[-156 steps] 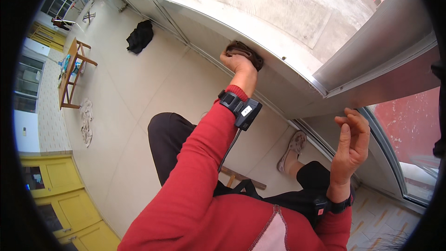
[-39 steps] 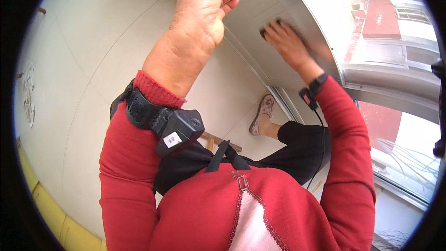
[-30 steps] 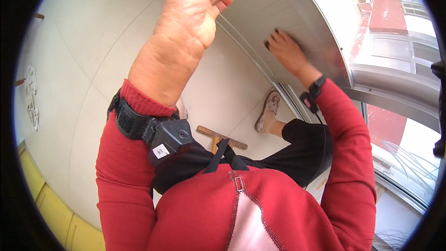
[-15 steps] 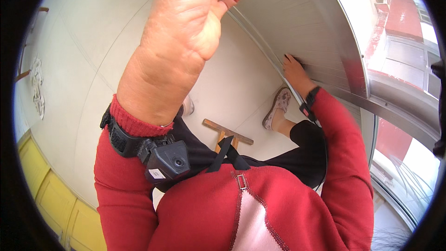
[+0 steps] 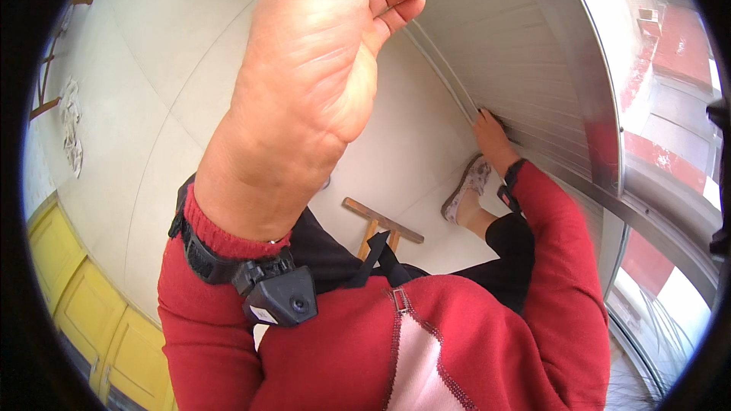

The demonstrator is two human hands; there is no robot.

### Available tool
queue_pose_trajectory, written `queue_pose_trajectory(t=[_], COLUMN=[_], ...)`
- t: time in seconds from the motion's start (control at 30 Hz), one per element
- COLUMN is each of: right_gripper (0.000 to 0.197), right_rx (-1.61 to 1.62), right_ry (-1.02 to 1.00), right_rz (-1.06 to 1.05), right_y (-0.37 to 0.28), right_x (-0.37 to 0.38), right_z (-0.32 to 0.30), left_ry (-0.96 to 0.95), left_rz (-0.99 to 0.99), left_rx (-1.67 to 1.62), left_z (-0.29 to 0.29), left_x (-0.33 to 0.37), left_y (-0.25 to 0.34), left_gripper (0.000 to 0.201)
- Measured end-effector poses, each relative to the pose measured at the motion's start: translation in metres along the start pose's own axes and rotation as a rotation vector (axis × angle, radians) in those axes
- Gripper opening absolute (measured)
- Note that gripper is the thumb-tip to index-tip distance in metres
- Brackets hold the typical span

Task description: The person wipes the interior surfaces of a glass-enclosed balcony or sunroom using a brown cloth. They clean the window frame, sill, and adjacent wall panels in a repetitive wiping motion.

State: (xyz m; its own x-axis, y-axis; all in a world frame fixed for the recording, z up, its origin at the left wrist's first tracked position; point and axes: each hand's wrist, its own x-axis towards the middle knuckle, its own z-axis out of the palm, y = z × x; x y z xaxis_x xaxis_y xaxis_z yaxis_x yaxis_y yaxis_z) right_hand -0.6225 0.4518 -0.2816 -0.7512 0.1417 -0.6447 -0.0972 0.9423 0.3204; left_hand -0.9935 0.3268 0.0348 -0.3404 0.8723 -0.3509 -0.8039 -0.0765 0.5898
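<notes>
My left hand is raised close in front of me, palm toward me. Its fingers are bent in, and the thumb and forefinger run past the top edge, so whatever they hold is hidden. A black camera unit is strapped over the red sleeve below it. Low on the right, my right hand reaches down to the foot of a ribbed metal panel. The fingers are drawn together against the panel, beside a small dark patch that may be a shadow or an object.
Between my legs is a T-shaped wooden piece, near my patterned shoe. A metal-framed window rises above the panel on the right. Yellow cabinet doors line the lower left. A crumpled whitish cloth lies on the floor.
The whole view has shifted, so most things sit lower and slightly to the right. Both hands keep nearly the same pose; the left appears slightly lower and further right.
</notes>
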Motion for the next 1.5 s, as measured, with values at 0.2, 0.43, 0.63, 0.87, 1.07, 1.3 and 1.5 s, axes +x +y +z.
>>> queue_pose_trajectory(t=[0.2,0.43,0.63,0.87,1.07,1.3,1.5], right_gripper=[0.023,0.038,0.025,0.032,0.035,0.028,0.024], right_rx=[0.052,0.027,0.185,0.032,0.022,0.116,-0.087], right_ry=[0.341,0.9,0.339,0.681,0.538,0.126,0.439], right_rz=[0.092,0.315,0.324,0.311,0.297,0.237,0.219], right_y=[0.055,0.141,0.048,0.115,0.094,0.06,0.094], right_x=[0.02,0.006,-0.12,-0.083,-0.112,-0.184,-0.189], right_z=[-0.08,-0.206,-0.14,-0.199,-0.171,-0.155,-0.18], left_ry=[0.126,0.048,0.007,0.136,0.051,0.032,0.026], left_rz=[-0.022,0.095,0.141,0.104,0.107,0.096,0.089], left_rx=[0.066,0.076,0.071,0.121,0.082,0.13,0.113], left_z=[0.01,-0.001,-0.005,0.008,-0.009,-0.01,-0.01], left_x=[0.033,0.04,0.016,0.023,0.036,0.04,0.042], left_y=[-0.022,-0.023,-0.016,-0.015,-0.018,-0.025,-0.025], left_gripper=[0.015,0.023,0.023,0.023,0.023,0.024,0.023])
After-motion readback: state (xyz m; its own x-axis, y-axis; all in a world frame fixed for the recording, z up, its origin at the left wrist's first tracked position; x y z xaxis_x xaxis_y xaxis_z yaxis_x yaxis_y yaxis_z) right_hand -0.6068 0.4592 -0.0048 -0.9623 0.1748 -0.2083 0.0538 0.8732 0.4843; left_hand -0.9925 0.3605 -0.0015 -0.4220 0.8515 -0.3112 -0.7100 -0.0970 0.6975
